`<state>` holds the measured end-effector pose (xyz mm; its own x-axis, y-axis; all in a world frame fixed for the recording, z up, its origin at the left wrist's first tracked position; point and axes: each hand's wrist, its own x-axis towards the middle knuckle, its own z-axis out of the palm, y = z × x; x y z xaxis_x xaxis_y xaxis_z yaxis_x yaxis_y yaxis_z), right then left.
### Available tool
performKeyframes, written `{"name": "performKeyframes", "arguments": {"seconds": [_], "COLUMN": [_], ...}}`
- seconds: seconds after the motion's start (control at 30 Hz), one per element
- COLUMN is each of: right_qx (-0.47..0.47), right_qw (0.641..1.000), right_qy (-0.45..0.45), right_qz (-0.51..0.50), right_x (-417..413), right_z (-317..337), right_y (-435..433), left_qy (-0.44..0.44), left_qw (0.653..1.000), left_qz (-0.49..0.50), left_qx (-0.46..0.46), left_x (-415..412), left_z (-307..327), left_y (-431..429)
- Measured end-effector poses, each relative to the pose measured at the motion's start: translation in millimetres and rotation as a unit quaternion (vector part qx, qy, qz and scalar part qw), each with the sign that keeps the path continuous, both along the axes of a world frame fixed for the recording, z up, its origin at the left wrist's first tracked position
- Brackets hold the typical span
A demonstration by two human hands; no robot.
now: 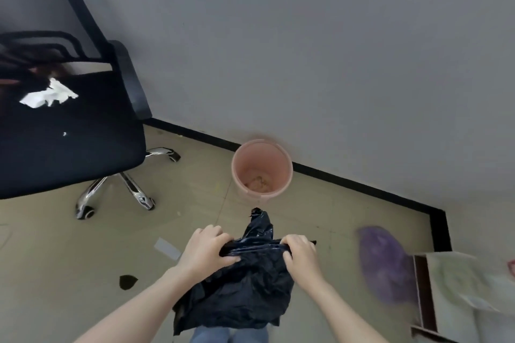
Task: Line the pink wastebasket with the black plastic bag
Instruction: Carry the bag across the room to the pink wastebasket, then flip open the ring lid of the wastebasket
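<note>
The pink wastebasket [262, 168] stands on the floor against the grey wall, unlined, with some crumbs at its bottom. In front of it, nearer to me, I hold the black plastic bag [245, 289] crumpled in the air. My left hand [207, 249] grips the bag's upper edge on the left. My right hand [301, 255] grips the same edge on the right. The edge is stretched between the two hands, and one bag handle sticks up toward the basket. The rest of the bag hangs down over my knees.
A black office chair [69, 131] with a white crumpled paper [48, 96] on its seat stands at the left, its chrome legs on the floor. A purple bag [383, 262] and a cardboard box [457, 298] sit at the right. Small scraps lie on the floor at the left.
</note>
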<state>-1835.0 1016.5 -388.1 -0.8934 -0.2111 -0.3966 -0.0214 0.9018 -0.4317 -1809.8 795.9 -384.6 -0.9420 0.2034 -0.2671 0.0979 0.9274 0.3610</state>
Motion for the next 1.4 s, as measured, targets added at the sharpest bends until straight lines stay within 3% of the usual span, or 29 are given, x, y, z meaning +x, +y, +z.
{"name": "performKeyframes", "arguments": {"seconds": [0.03, 0.27, 0.53, 0.73, 0.83, 0.97, 1.13, 1.4], "right_qx": [0.0, 0.011, 0.081, 0.117, 0.126, 0.127, 0.106, 0.069], "right_qw": [1.0, 0.999, 0.98, 0.972, 0.961, 0.938, 0.92, 0.928], "right_qy": [-0.002, 0.004, 0.152, 0.179, 0.223, 0.287, 0.345, 0.351], "right_qz": [0.0, 0.037, 0.097, 0.094, 0.1, 0.148, 0.153, 0.107], "right_x": [-8.5, -44.2, -66.6, -86.4, -105.3, -124.5, -140.1, -176.2], "right_z": [-10.2, -129.4, -335.8, -444.7, -478.4, -486.2, -434.6, -356.1], "right_y": [1.8, 19.9, 24.6, 26.1, 18.6, 10.3, 8.2, 4.2], "left_qy": [0.046, 0.077, 0.092, 0.068, 0.012, 0.015, 0.081, 0.116], "left_qw": [0.999, 0.991, 0.987, 0.988, 0.987, 0.985, 0.976, 0.978], "left_qz": [0.0, 0.104, 0.132, 0.139, 0.159, 0.169, 0.2, 0.174], "left_qx": [-0.01, 0.031, 0.01, -0.003, -0.016, -0.021, -0.002, -0.015], "left_x": [-4.5, -31.9, -62.5, -95.1, -113.2, -128.9, -147.0, -157.7], "left_z": [-9.7, -126.3, -323.0, -427.3, -456.1, -468.1, -433.8, -379.8], "left_y": [-0.8, -0.4, 16.5, 25.2, 24.6, 22.2, 15.1, 11.6]}}
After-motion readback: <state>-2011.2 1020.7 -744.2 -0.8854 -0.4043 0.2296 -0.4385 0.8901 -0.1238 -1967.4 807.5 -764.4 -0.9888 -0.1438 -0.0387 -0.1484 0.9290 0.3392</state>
